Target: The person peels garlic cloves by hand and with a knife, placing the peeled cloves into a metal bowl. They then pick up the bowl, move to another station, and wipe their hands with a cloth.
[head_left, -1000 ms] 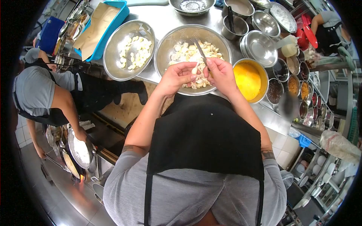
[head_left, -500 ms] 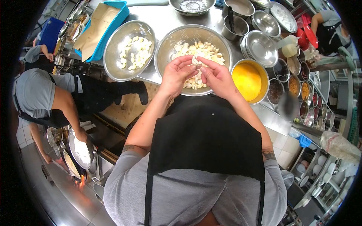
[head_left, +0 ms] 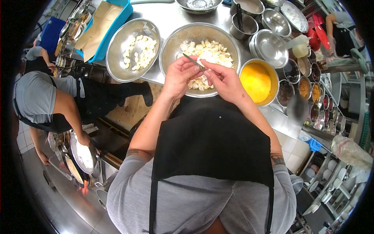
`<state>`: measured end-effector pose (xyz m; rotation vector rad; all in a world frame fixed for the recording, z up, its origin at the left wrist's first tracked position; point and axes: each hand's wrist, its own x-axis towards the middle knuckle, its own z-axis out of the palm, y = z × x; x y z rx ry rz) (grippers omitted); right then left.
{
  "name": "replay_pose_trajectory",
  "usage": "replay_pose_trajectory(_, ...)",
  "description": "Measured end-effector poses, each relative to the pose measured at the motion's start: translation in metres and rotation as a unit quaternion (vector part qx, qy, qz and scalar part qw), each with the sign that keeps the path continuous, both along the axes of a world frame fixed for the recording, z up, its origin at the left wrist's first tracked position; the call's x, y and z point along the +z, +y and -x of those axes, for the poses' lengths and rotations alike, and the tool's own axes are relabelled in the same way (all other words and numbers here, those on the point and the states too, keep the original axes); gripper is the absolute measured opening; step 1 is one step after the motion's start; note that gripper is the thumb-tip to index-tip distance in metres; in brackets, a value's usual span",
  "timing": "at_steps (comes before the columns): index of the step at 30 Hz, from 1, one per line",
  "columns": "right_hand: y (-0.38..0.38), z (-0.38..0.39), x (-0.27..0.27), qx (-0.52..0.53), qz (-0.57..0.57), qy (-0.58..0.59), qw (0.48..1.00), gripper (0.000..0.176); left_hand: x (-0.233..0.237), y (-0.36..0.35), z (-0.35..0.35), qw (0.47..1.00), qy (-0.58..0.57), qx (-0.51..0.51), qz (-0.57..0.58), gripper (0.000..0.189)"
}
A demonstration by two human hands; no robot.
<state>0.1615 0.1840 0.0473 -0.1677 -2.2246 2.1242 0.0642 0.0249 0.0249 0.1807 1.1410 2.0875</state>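
Note:
Both hands meet over the near part of a large perforated steel colander (head_left: 166,58) filled with pale garlic cloves (head_left: 208,50) and bits of skin. A small knife (head_left: 193,61) shows its thin dark blade slanting up and left between the hands. My right hand (head_left: 223,80) is closed, its thumb and fingers pinching the knife's lower end. My left hand (head_left: 178,80) is closed too, fingertips pressed together beside the blade; what they hold is hidden. To the left, a second colander (head_left: 113,58) contains smooth peeled cloves (head_left: 145,50).
A pot of yellow liquid (head_left: 256,82) stands close by my right hand. Stacked steel bowls (head_left: 270,48) and a small pot (head_left: 243,29) sit behind it. A blue basket (head_left: 126,13) is at the back left. A co-worker (head_left: 43,97) stands left, near a stove flame.
The knife blade now shows between my hands, where a pale clove was visible before. My hands have shifted slightly. The co-worker's lower hand at the stove has moved a little up and left.

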Motion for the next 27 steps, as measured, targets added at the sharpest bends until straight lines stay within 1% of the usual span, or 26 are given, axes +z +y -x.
replay_pose_trajectory(2,0.0,0.0,-0.002,-0.001,-0.005,0.0,1.0,0.035,0.002,-0.001,0.0,1.0,0.009,0.0,0.003,0.026)
replay_pose_trajectory(5,0.001,0.0,-0.004,0.0,-0.025,0.031,0.999,0.034,0.01,-0.002,-0.001,0.997,0.059,-0.018,0.048,0.027)
replay_pose_trajectory(8,0.0,-0.001,-0.004,0.007,0.014,0.029,0.999,0.034,0.014,-0.005,-0.001,0.994,0.087,-0.015,0.059,0.028)
replay_pose_trajectory(11,-0.003,-0.003,0.006,0.016,0.025,0.004,1.0,0.033,0.011,-0.006,-0.001,0.994,0.084,0.003,0.069,0.029)
replay_pose_trajectory(14,-0.001,-0.003,0.008,0.026,0.006,0.0,1.0,0.034,0.012,-0.006,-0.001,0.995,0.08,0.006,0.064,0.029)
replay_pose_trajectory(17,-0.001,-0.005,0.01,0.031,0.033,0.009,0.999,0.034,0.013,-0.007,-0.001,0.991,0.107,-0.002,0.076,0.031)
replay_pose_trajectory(20,-0.001,-0.004,0.002,0.027,0.005,0.012,1.0,0.031,0.012,-0.009,0.0,0.987,0.13,0.001,0.092,0.031)
replay_pose_trajectory(23,-0.004,-0.002,0.004,0.002,-0.019,0.076,0.997,0.027,0.014,-0.01,0.001,0.984,0.147,-0.002,0.099,0.031)
replay_pose_trajectory(26,0.001,-0.002,0.004,-0.015,-0.005,0.033,0.999,0.025,0.012,-0.006,0.0,0.983,0.162,-0.004,0.091,0.031)
replay_pose_trajectory(27,0.002,-0.002,0.003,-0.014,-0.007,0.042,0.999,0.025,0.013,-0.006,0.0,0.984,0.153,-0.007,0.092,0.032)
